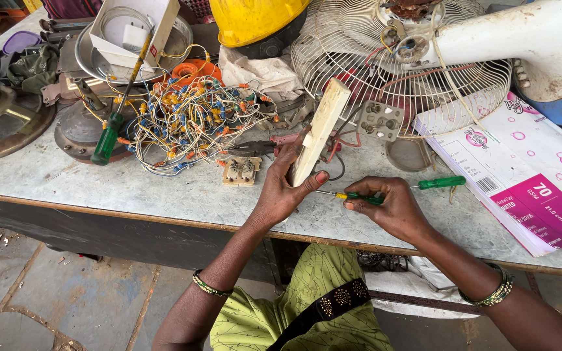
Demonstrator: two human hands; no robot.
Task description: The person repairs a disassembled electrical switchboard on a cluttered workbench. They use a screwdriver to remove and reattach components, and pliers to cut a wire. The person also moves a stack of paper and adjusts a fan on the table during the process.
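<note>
Three screwdrivers (395,190), one fan grille (359,45), one yellow helmet (255,19), two hands (287,185)

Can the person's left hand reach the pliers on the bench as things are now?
Probably not at once. The left hand is wrapped around the cream switch plate and holds it upright, so its fingers are occupied. The pliers lie close beside it on the bench, with nothing between.
</note>
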